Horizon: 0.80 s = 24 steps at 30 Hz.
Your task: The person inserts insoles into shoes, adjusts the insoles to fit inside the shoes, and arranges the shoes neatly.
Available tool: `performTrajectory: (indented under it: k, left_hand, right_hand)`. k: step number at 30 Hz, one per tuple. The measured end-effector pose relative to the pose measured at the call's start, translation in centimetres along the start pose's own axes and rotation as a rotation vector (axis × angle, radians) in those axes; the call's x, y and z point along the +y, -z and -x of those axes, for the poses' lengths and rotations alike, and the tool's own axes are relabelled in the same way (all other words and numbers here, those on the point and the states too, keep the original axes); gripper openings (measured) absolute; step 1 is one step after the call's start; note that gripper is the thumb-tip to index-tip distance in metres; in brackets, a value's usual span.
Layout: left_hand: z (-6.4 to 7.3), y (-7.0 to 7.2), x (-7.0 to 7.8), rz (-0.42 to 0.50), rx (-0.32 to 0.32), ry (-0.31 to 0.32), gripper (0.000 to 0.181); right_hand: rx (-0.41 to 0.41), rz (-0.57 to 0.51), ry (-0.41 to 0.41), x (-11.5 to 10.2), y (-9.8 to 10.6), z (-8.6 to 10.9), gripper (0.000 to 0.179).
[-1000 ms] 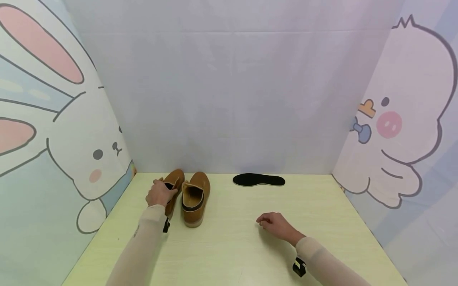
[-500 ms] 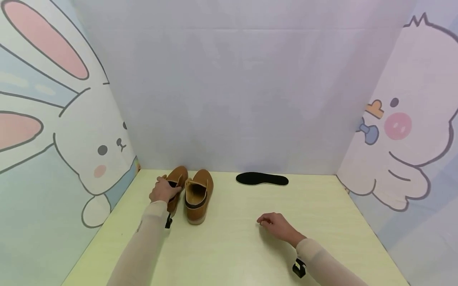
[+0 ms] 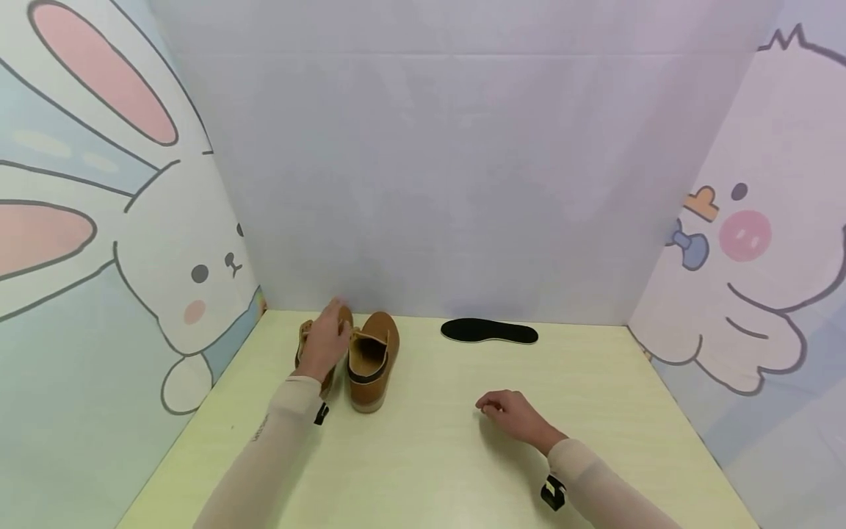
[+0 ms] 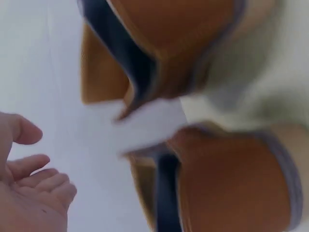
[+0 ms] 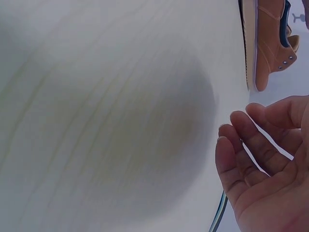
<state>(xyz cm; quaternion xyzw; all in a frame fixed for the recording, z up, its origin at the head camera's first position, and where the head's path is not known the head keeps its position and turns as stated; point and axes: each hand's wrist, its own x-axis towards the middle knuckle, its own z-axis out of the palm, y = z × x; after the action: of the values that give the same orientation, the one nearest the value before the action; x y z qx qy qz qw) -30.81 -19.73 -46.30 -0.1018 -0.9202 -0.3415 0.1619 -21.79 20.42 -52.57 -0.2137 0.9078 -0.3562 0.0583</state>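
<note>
Two brown low shoes stand side by side at the table's back left, toes toward the back wall. Over the left shoe [image 3: 346, 316] hovers my left hand [image 3: 324, 342], hiding much of it; in the left wrist view that hand [image 4: 38, 193] is apart from both shoes, its fingers loosely bent around nothing. The right shoe [image 3: 369, 394] shows its dark-edged opening and tan lining. My right hand [image 3: 515, 419] is held over the table at front right, fingers loosely curled, holding nothing. A black insole [image 3: 489, 330] lies flat near the back wall, right of the shoes.
The pale yellow table [image 3: 423, 455] runs back to a white cloth wall [image 3: 429, 184]. Side walls carry a cartoon rabbit [image 3: 185, 272] on the left and a cartoon chick [image 3: 760, 294] on the right. A black strap [image 3: 553, 492] is at the right wrist.
My left hand has let go of the left shoe's opening and moved forward and right, above its toe. The right hand stays in place. The head view has shifted slightly.
</note>
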Motion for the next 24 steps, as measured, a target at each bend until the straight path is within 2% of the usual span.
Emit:
performTrajectory:
  k: [3,7,11,17,22,24]
  left_hand:
    - [0.1,-1.2,1.0,0.072,-0.075,0.014,0.065]
    - [0.5,-2.6,1.3,0.122,-0.121,0.072,0.076]
    - [0.9,-3.6,1.1,0.128,-0.109,0.096,0.08]
    - [1.1,-4.6,0.8,0.107,-0.082,0.123,0.076]
    - [1.4,-5.2,0.6,0.152,-0.084,0.143,0.077]
    - [1.7,-5.4,0.5,0.173,-0.088,0.176,0.077]
  right_hand:
    - [0.001,-0.003,0.006,0.1,0.0,-0.1,0.019]
    - [-0.01,-0.003,0.003,0.3,-0.1,0.0,0.02]
    - [-0.007,0.002,0.005,0.4,-0.3,0.2,0.02]
    - [0.002,0.013,0.013,0.5,-0.1,0.4,0.02]
    - [-0.001,0.015,0.005,0.5,0.0,0.6,0.02]
    - [-0.004,0.011,0.002,0.4,0.0,0.7,0.02]
